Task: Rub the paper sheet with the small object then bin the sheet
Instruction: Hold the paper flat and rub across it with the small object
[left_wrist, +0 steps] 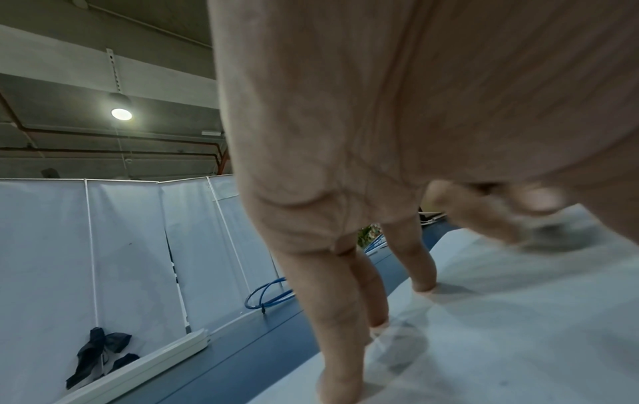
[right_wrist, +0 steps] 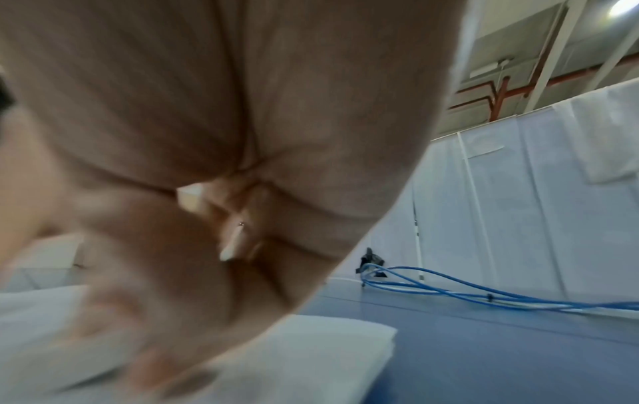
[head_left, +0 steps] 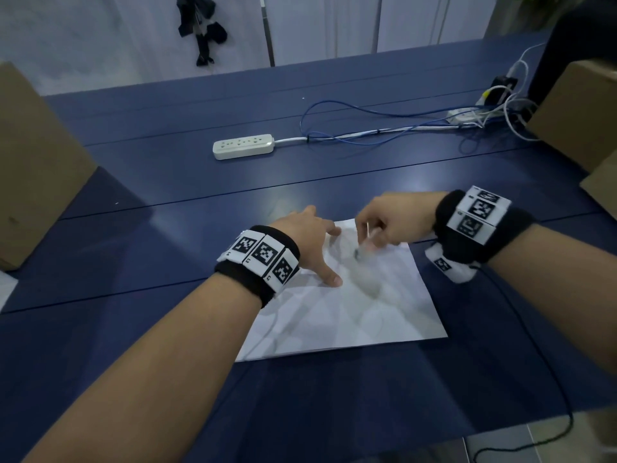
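Note:
A white paper sheet [head_left: 354, 312] lies flat on the blue table [head_left: 167, 182] in front of me. My left hand [head_left: 314, 242] presses its spread, straight fingers onto the sheet's upper left part; the left wrist view shows the fingertips [left_wrist: 423, 287] touching the paper [left_wrist: 501, 328]. My right hand [head_left: 384, 228] pinches a small whitish object [head_left: 365, 247], blurred by motion, with its lower end on the sheet near the far edge. In the right wrist view the curled right hand [right_wrist: 207, 218] fills the frame above the paper [right_wrist: 311, 355], with a pale bit of the object [right_wrist: 188, 199] between the fingers.
A white power strip [head_left: 243, 146] lies farther back, with blue cables [head_left: 367, 121] running right to a second strip [head_left: 464, 115]. Cardboard boxes stand at the left [head_left: 36, 162] and right [head_left: 581, 111] edges. White partition panels [head_left: 317, 25] close the far side.

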{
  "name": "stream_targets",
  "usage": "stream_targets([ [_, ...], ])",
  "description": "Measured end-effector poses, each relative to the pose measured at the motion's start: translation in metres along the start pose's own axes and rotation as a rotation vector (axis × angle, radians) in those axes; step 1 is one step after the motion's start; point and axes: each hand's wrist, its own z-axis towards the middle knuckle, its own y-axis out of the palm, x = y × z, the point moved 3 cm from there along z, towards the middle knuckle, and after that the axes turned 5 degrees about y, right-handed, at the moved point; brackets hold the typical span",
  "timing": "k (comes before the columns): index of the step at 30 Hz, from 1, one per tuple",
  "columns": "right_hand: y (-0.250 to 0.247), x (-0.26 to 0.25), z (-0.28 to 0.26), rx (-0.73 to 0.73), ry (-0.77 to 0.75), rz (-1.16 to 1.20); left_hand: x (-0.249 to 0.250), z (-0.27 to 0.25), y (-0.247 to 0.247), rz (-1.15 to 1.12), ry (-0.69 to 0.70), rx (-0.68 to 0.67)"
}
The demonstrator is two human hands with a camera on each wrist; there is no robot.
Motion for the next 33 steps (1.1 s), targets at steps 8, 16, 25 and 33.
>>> stream_targets([
  [8, 0.01, 0.002, -0.012, -0.146, -0.024, 0.067, 0.001, 0.0, -0.001, 0.001, -0.009, -0.016],
  [16, -0.006, 0.011, 0.0, 0.163, 0.051, -0.085, 0.002, 0.0, -0.001, 0.024, -0.004, -0.012],
  [25, -0.013, 0.009, 0.005, 0.193, 0.098, -0.081, 0.006, 0.0, 0.001, 0.022, -0.011, 0.018],
  [33, 0.01, -0.001, -0.005, -0.093, -0.026, 0.063, 0.005, -0.001, 0.002, 0.022, -0.006, 0.023],
])
